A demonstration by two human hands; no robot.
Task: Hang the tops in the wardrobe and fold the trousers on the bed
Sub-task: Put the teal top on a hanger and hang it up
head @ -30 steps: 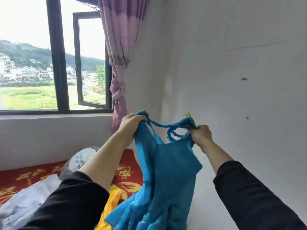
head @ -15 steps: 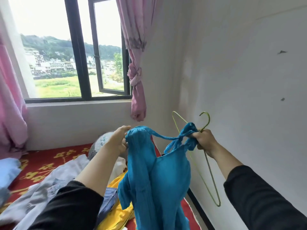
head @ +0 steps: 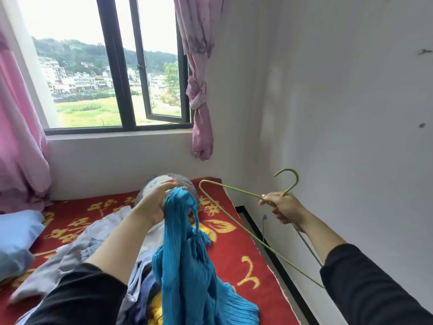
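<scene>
My left hand [head: 155, 202] grips the top of a blue crinkled top [head: 187, 266], which hangs down in a bunch over the bed with its knotted strap dangling free. My right hand [head: 283, 208] holds a thin green wire hanger [head: 230, 216] just below its hook, apart from the top and out to the right near the white wall. The hanger's lower corner passes behind my right sleeve. Under the top lie a yellow garment [head: 155, 310] and grey-blue clothes [head: 98, 240] on the bed.
The bed [head: 236, 261] has a red cover with yellow flowers and a black frame edge by the wall. A grey plush thing [head: 168, 180] sits at its head, a blue pillow [head: 16, 233] at the left. Pink curtains [head: 201, 99] flank the window.
My right hand has let go of the blue top's strap and drawn the hanger away to the right. The top now hangs from my left hand alone, lower over the bed.
</scene>
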